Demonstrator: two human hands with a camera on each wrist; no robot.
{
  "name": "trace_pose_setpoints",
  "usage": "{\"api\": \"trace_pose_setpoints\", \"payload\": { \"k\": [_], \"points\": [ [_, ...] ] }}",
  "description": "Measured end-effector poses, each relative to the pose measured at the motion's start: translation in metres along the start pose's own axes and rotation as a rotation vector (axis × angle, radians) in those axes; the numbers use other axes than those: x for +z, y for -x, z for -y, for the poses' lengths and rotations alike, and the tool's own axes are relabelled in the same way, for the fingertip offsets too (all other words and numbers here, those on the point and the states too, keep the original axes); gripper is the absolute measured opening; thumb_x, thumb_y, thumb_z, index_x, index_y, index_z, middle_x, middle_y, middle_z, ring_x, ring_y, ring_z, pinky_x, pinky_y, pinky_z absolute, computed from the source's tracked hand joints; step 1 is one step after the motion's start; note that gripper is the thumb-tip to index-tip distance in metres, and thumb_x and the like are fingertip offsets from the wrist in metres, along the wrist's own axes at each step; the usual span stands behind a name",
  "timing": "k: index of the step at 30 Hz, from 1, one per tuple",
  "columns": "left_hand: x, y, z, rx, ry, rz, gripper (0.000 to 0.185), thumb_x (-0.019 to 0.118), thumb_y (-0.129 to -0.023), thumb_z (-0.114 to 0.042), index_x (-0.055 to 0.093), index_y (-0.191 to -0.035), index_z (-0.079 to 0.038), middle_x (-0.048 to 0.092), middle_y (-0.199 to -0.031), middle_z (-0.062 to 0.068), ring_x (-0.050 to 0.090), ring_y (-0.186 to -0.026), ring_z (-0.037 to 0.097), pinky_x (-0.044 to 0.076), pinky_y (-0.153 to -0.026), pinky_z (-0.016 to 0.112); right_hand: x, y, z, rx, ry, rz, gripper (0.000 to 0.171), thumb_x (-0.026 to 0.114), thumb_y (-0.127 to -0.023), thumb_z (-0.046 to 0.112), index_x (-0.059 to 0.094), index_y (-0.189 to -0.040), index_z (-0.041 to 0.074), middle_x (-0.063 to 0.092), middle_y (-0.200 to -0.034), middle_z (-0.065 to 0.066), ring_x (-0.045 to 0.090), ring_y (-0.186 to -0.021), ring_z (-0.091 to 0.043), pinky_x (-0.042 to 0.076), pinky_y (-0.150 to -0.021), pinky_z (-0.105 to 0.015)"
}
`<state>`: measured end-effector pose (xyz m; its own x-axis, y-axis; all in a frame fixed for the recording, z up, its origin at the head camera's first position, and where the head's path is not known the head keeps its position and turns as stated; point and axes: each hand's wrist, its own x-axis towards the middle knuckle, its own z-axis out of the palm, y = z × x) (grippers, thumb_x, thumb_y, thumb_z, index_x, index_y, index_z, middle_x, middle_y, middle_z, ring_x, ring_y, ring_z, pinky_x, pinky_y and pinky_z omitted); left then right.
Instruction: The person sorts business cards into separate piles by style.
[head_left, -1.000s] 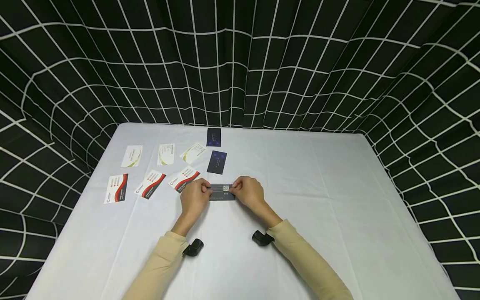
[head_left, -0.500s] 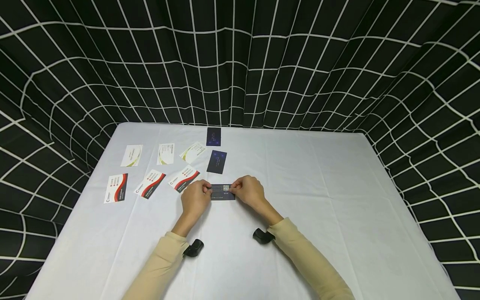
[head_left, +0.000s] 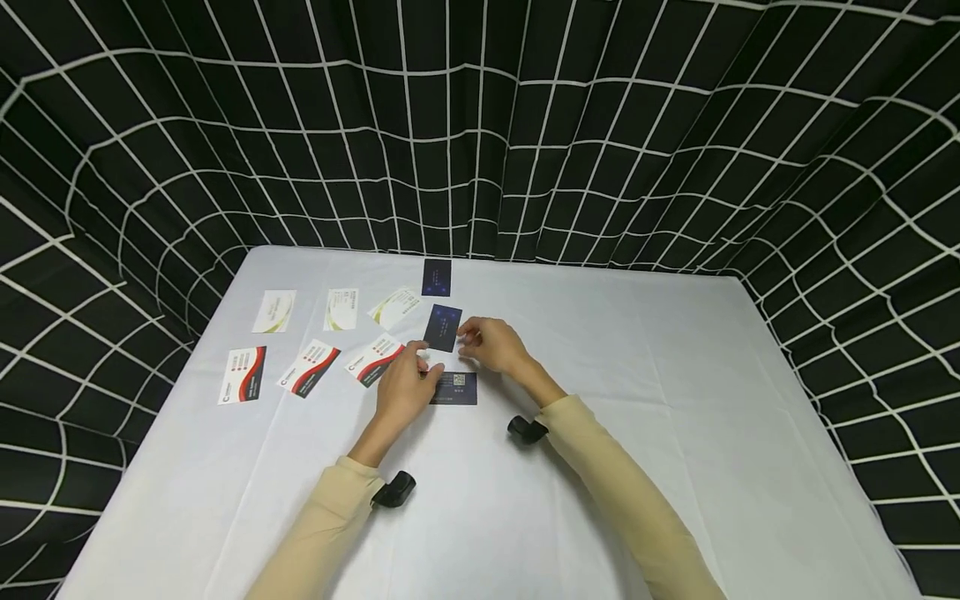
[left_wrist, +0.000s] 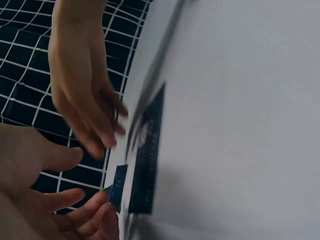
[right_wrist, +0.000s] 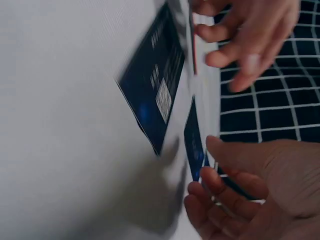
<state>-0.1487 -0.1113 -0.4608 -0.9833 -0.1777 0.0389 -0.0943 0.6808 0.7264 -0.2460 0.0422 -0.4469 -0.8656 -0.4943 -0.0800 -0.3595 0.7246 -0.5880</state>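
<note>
- Head view: bright, fairly even light on the white tablecloth (head_left: 690, 475) — soft, faint shadows beside the sleeves (head_left: 622, 492).
- The curtain's (head_left: 480, 142) pale lines bow strongly towards the side edges.
- Both wrist views: dim, bluish-grey and soft; the dark card (right_wrist: 152, 77) is smeared by blur.
- Right wrist view: a broad, hazy shadow spreads beside the right hand (right_wrist: 280, 182).

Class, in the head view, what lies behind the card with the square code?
Behind the coded card lie an angled blue card and, farther back, a straighter blue card. The left hand hides the coded card's upper left corner there.
</note>
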Motion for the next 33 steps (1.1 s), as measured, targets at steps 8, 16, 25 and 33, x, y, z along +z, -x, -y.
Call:
{"api": "trace_pose_setpoints", "payload": {
  "k": [8, 16, 25, 33],
  "points": [
    [0.009, -0.022, -0.01, -0.037, 0.118, 0.107, 0.064, 0.063, -0.095, -0.023, 0.034, -0.146, 0.003, 0.046, -0.136, 0.032, 0.049, -0.122, 0.045, 0.041, -0.1, 0.055, 0.004, -0.047, 0.003, 0.0, 0.22, 0.093, 0.075, 0.081, -0.082, 0.024, 0.045, -0.144, 0.003, 0.047, -0.144, -0.016, 0.045, -0.132, -0.031, 0.036, -0.109, -0.043],
    [0.008, -0.03, -0.008, -0.061, 0.121, 0.162, 0.067, 0.061, -0.096, -0.023, 0.03, -0.149, 0.004, 0.046, -0.139, 0.03, 0.05, -0.123, 0.042, 0.04, -0.102, 0.052, 0.005, -0.062, 0.012, 0.021, 0.292, 0.111, 0.084, 0.086, -0.074, 0.026, 0.045, -0.145, 0.004, 0.047, -0.142, -0.016, 0.046, -0.129, -0.03, 0.042, -0.104, -0.045],
    [0.009, -0.035, 0.0, -0.031, 0.097, 0.104, 0.067, 0.064, -0.094, -0.018, 0.032, -0.148, 0.004, 0.05, -0.137, 0.028, 0.049, -0.124, 0.044, 0.039, -0.102, 0.053, 0.009, -0.067, 0.013, -0.116, 0.196, 0.073, 0.075, 0.083, -0.077, 0.01, 0.048, -0.143, 0.006, 0.048, -0.132, -0.018, 0.055, -0.115, -0.03, 0.045, -0.101, -0.038],
    [0.014, -0.041, 0.004, -0.035, 0.11, -0.05, 0.061, 0.07, -0.087, -0.009, 0.044, -0.14, 0.006, 0.061, -0.12, 0.026, 0.055, -0.109, 0.04, 0.041, -0.093, 0.048, 0.002, -0.062, 0.005, -0.283, 0.049, -0.067, 0.044, 0.077, -0.079, -0.003, 0.065, -0.121, 0.002, 0.059, -0.115, -0.012, 0.061, -0.109, -0.026, 0.048, -0.097, -0.034]
  ]
}}
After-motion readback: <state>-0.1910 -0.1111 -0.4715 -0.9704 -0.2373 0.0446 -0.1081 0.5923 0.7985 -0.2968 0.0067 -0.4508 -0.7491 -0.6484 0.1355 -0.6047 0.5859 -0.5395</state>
